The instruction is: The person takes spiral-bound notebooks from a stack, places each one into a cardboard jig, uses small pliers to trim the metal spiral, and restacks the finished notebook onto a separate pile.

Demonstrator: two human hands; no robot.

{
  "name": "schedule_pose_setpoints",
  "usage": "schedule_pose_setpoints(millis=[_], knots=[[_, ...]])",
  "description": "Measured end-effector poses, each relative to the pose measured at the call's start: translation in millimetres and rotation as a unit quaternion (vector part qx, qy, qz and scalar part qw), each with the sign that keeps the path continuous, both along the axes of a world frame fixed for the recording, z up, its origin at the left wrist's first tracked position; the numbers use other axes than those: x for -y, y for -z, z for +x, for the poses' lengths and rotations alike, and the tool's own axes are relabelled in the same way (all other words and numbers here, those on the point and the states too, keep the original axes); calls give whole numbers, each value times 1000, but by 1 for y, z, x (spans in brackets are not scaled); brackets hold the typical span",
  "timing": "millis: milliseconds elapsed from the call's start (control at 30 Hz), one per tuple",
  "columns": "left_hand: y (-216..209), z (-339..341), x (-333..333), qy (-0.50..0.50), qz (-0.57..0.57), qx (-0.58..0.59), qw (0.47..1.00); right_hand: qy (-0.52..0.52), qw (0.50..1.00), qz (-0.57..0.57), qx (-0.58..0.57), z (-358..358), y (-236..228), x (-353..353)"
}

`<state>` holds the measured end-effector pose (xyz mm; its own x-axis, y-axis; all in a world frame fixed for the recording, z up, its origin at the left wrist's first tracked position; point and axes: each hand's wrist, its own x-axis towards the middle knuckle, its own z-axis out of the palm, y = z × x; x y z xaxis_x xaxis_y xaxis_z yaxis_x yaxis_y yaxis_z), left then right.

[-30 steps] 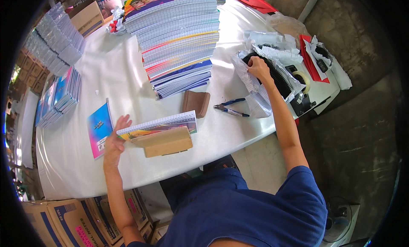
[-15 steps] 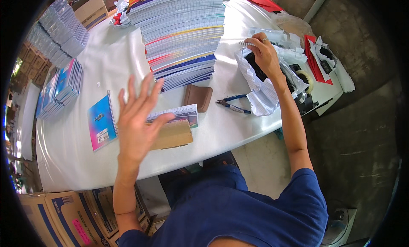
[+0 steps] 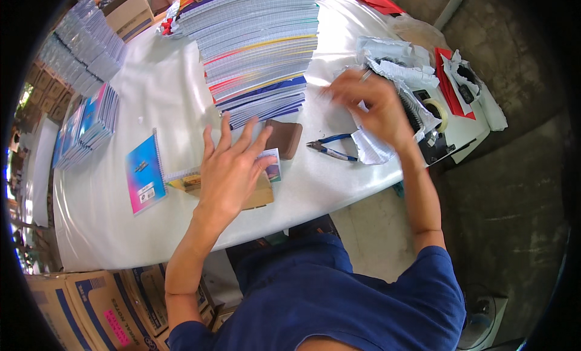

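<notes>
Looking down from the head view, my left hand (image 3: 229,169) hovers flat with its fingers (image 3: 227,136) spread wide and released, holding nothing. Directly beneath the palm lies a thin spiral notebook (image 3: 273,169) set on a brown wooden block (image 3: 261,195) at the near edge of the white counter (image 3: 151,90); only the notebook's right end and left coil edge show past my hand. Its long axis runs left to right across me, so it sits below and slightly right of my fingertips. My right hand (image 3: 372,105) is well apart, over crumpled white plastic wrapping (image 3: 396,57); it is blurred, fingers loosely curled, and I cannot tell whether it grips anything. Blue-handled pliers (image 3: 330,150) and a brown pad (image 3: 284,138) lie between the hands. The left hand is clearly nearer the notebook.
</notes>
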<state>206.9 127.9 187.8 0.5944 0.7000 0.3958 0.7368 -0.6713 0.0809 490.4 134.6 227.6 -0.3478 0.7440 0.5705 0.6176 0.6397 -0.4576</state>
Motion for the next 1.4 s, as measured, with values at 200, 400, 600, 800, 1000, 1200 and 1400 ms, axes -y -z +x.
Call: schedule_pose_setpoints(millis=[200, 400, 600, 800, 1000, 1200, 1400], knots=[[10, -2, 7, 11, -53, 40, 998, 1, 979, -140, -149, -68, 44, 29], [12, -1, 9, -11, -54, 72, 996, -33, 952, -226, -203, -76, 52, 32], [12, -2, 10, 8, -34, 54, 998, -75, 953, -188, -224, -73, 62, 30], [11, -3, 10, -3, -32, 33, 999, -107, 975, -160, -108, -68, 54, 28], [9, 0, 14, 14, -83, 95, 992, 10, 994, -110, -13, -89, 38, 47], [-1, -5, 19, 48, -125, -46, 990, -157, 929, -334, 21, -67, 26, 17], [5, 3, 16, 91, -30, -41, 995, -97, 966, -137, 196, -50, 137, -52]])
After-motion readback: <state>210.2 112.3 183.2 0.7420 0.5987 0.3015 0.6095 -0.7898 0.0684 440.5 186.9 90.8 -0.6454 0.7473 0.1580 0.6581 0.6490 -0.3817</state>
